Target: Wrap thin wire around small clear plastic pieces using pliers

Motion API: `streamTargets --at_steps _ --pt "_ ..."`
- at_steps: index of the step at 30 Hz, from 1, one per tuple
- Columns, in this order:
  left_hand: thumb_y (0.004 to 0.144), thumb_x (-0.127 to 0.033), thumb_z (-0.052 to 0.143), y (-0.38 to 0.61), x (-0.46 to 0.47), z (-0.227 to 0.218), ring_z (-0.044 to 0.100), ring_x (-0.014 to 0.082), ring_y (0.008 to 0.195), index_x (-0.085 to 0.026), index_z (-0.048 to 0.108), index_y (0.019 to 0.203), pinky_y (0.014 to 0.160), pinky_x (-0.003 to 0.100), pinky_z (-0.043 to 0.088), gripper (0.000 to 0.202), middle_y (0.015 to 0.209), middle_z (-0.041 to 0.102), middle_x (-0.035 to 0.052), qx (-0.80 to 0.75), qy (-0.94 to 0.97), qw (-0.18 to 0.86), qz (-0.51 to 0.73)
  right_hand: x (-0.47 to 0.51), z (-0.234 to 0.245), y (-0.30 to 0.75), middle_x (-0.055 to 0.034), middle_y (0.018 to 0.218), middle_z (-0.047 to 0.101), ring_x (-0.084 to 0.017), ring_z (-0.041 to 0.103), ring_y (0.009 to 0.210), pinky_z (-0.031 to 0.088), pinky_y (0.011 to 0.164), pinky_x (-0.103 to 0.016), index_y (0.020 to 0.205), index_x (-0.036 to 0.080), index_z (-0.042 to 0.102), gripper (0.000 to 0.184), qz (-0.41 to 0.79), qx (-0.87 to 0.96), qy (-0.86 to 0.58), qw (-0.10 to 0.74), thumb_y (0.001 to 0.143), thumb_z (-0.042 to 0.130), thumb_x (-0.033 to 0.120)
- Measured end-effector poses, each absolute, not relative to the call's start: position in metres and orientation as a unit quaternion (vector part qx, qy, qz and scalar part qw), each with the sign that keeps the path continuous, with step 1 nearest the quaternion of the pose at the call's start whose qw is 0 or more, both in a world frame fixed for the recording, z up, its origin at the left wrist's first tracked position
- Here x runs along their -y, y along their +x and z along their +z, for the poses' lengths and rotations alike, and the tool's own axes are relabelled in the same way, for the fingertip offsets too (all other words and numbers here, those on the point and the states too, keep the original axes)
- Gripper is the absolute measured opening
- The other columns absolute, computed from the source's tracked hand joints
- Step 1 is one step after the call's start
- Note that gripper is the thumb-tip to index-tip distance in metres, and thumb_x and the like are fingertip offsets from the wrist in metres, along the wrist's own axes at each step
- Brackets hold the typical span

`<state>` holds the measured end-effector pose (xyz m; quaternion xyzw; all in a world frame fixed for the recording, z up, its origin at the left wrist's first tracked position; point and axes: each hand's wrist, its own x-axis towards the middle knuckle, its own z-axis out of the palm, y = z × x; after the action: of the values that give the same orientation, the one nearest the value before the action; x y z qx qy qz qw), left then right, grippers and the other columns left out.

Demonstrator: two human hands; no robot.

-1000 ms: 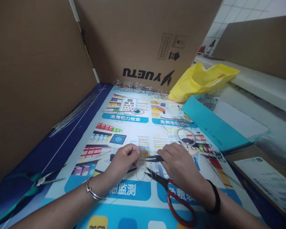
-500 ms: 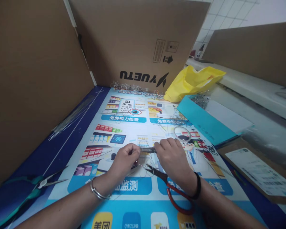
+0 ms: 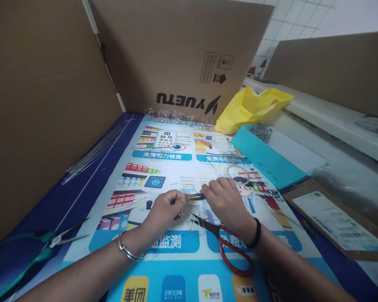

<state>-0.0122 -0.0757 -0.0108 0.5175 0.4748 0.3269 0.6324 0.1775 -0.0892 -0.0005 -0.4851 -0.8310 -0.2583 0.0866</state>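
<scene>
My left hand (image 3: 166, 206) is closed in a pinch on thin wire (image 3: 189, 188) over the printed poster (image 3: 164, 167). My right hand (image 3: 227, 201) is closed round small dark pliers (image 3: 195, 196), whose tip meets the wire beside my left fingers. Red-handled scissors (image 3: 227, 247) lie on the poster just below my right wrist, blades pointing left. A clear tape roll (image 3: 238, 173) lies just beyond my right hand. A metal bangle is on my left wrist, a black band on my right.
Teal-handled pliers (image 3: 47, 243) lie at the left edge. Straight wires (image 3: 91, 153) rest along the left cardboard wall. A cardboard box (image 3: 182, 58) stands behind, with bent wire pieces (image 3: 176, 114) at its foot. A yellow bag (image 3: 252, 107), teal folder (image 3: 264, 155) and labelled parcel (image 3: 337, 222) sit right.
Both hands have shifted slightly away from me on the poster, still pinching the wire and pliers. The view has tilted a little; the scissors lie in the same spot.
</scene>
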Motion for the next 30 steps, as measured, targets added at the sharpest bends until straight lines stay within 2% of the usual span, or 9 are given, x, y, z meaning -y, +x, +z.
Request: streamTargets --at_steps 10,21,30 --pt "0.072 -0.024 0.051 -0.0146 0.0748 -0.0102 0.041 0.0082 0.048 -0.017 0.05 0.062 0.048 0.02 0.032 0.012 0.051 0.048 -0.0052 -0.48 0.581 0.594 0.283 0.0877 -0.0001 0.1825 -0.0048 0.077 0.053 -0.019 0.037 0.077 0.024 0.071 -0.035 0.089 0.019 0.058 0.011 -0.246 0.844 -0.471 0.076 0.086 0.048 0.017" --pt "0.07 -0.025 0.05 -0.0149 0.0753 -0.0091 0.042 0.01 0.05 -0.017 0.051 0.061 0.051 0.021 0.034 0.012 0.053 0.049 -0.0047 -0.478 0.601 0.579 0.274 0.0893 -0.0022 0.1797 -0.0046 0.077 0.054 -0.02 0.037 0.076 0.022 0.067 -0.034 0.087 0.018 0.059 0.009 -0.2 0.85 -0.486 0.034 0.085 0.05 0.017" --pt "0.071 -0.024 0.049 -0.0158 0.0748 -0.0115 0.037 0.0087 0.047 -0.018 0.049 0.061 0.047 0.02 0.03 0.012 0.051 0.046 -0.005 -0.479 0.613 0.57 0.266 0.0902 -0.0048 0.1777 -0.0042 0.075 0.055 -0.02 0.04 0.075 0.021 0.065 -0.033 0.083 0.018 0.057 0.006 -0.175 0.849 -0.499 0.02 0.084 0.052 0.015"
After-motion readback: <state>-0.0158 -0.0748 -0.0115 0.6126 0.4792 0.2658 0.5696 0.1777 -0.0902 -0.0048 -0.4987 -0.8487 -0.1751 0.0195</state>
